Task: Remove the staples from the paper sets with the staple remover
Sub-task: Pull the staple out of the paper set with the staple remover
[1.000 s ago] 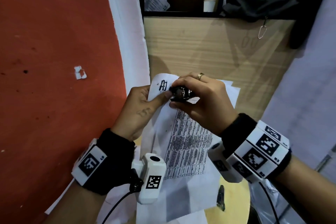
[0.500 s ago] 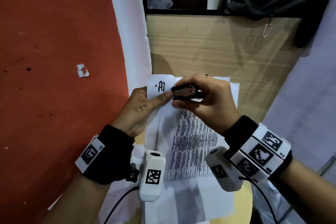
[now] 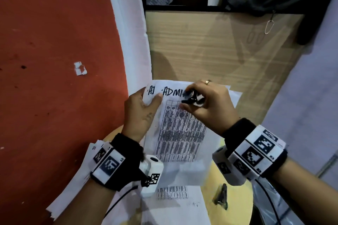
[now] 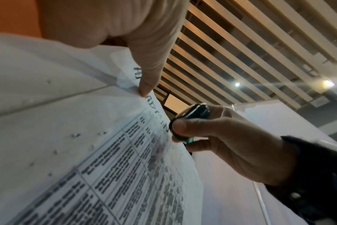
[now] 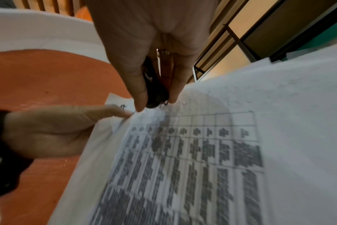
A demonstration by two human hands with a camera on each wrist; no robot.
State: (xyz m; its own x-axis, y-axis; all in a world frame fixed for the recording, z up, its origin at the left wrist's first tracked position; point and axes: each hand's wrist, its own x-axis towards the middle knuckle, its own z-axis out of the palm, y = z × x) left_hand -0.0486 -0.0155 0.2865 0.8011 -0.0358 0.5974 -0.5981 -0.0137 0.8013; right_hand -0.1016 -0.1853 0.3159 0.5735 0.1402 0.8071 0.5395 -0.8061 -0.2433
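The paper set (image 3: 180, 133) is pinched at its far-left corner by the left hand (image 3: 140, 113). Just right of that thumb, along the far edge, the staple remover (image 3: 192, 97) is squeezed in the right hand (image 3: 210, 104), pointing left toward the held corner.

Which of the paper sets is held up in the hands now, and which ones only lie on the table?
The paper set with the printed table and handwritten heading is held by the left hand. The other papers lie flat below the wrists.
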